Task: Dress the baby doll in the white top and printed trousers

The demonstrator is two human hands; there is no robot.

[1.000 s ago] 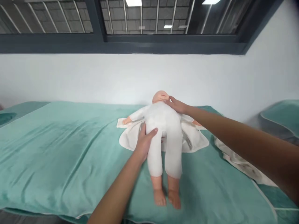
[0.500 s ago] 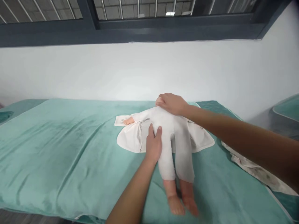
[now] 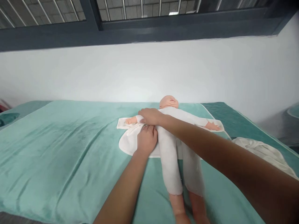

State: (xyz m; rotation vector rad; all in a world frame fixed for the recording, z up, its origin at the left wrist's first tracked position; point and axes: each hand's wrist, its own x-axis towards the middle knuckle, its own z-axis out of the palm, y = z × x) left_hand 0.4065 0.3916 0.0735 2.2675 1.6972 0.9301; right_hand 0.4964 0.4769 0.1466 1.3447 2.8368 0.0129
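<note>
The doll (image 3: 169, 158) lies face up on a spread white garment (image 3: 129, 142), which is laid on the green sheet (image 3: 70, 155) of a bed; its head is towards the wall (image 3: 140, 74), its arms are stretched out along the garment's sleeves, and its feet run down to the bottom edge of the view. The right hand (image 3: 151, 116) reaches across the doll's middle, palm down, and its fingers come down over the doll's upper arm on the left of the view, where the sleeve starts. Just below it, the left hand (image 3: 147, 139) is at the doll's side, fingers bent over the garment next to the waist; with the fingertips hidden, I cannot tell whether either hand is pinching the cloth or only pressing on it. Half a second ago the right hand covered the doll's head and the left thumb stood up along its hip; now the head is uncovered, both hands have come close together on one side, and the doll's other arm shows in full on its sleeve. A crumpled white cloth (image 3: 261, 149) lies on the bed to the right, beyond the right forearm
</note>
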